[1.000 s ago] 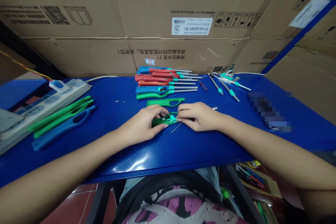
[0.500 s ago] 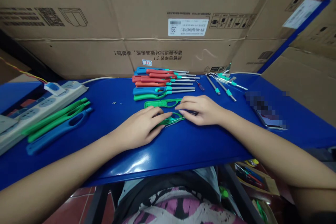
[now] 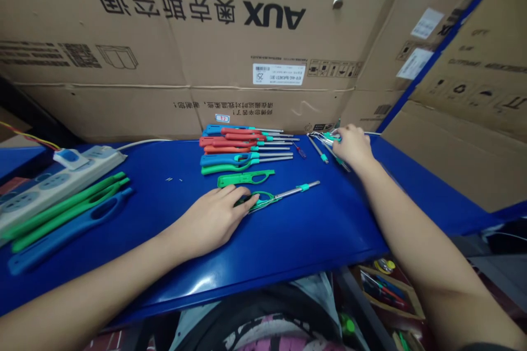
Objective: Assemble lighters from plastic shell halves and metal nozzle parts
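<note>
My left hand (image 3: 216, 216) is closed on the handle of an opened green lighter (image 3: 263, 197), pressing it to the table. From that handle a metal tube (image 3: 290, 192) with a turquoise collar points right. Just behind lies a loose green handle half (image 3: 242, 177). At the back right, my right hand (image 3: 354, 145) bends its fingers over a pile of metal lighter tubes (image 3: 319, 149) with turquoise collars and wires; what it pinches there is hidden. Several long-nosed lighters (image 3: 230, 141) in red, blue and green lie stacked beyond the loose half.
On the left, a white power strip (image 3: 45, 184) lies beside green and blue handle parts (image 3: 82, 214). A small screwdriver (image 3: 301, 151) rests near the tubes. Cardboard (image 3: 197, 60) walls the back of the blue table (image 3: 296, 241). Boxes of parts (image 3: 387, 290) stand below.
My right hand has left the green lighter and moved right and back to the tube pile. My left hand stays on the lighter. The camera view has shifted.
</note>
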